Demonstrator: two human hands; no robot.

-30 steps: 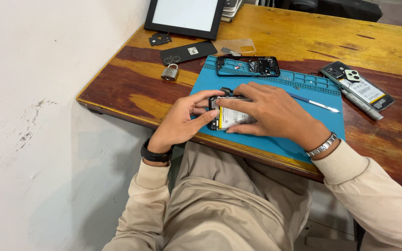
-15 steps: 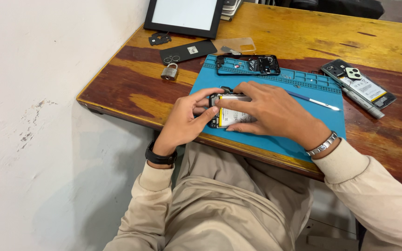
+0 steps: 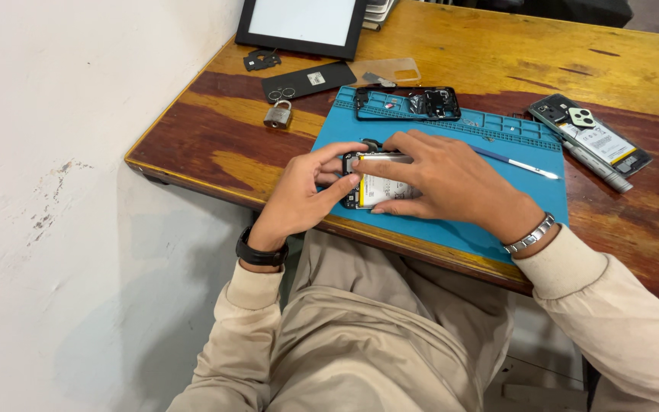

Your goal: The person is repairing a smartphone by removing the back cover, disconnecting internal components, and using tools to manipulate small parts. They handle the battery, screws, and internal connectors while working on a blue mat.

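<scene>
An opened phone [image 3: 371,187] with its battery showing lies on the blue work mat [image 3: 451,229]. My left hand [image 3: 299,194] grips its left end with thumb and fingers. My right hand [image 3: 444,179] lies flat over its right part, with the fingers pressing on the upper edge and the battery. Most of the phone's right half is hidden under that hand.
On the mat: a black phone frame [image 3: 406,103] and a thin white tool [image 3: 520,164]. On the wooden table [image 3: 497,53]: another opened phone [image 3: 590,133], a grey pen-like tool [image 3: 600,172], a padlock [image 3: 277,114], a black back cover [image 3: 308,80], a clear case [image 3: 387,74], a framed white panel [image 3: 303,24].
Both hands stay on the phone; the fingers have shifted only slightly. The view has moved a little.
</scene>
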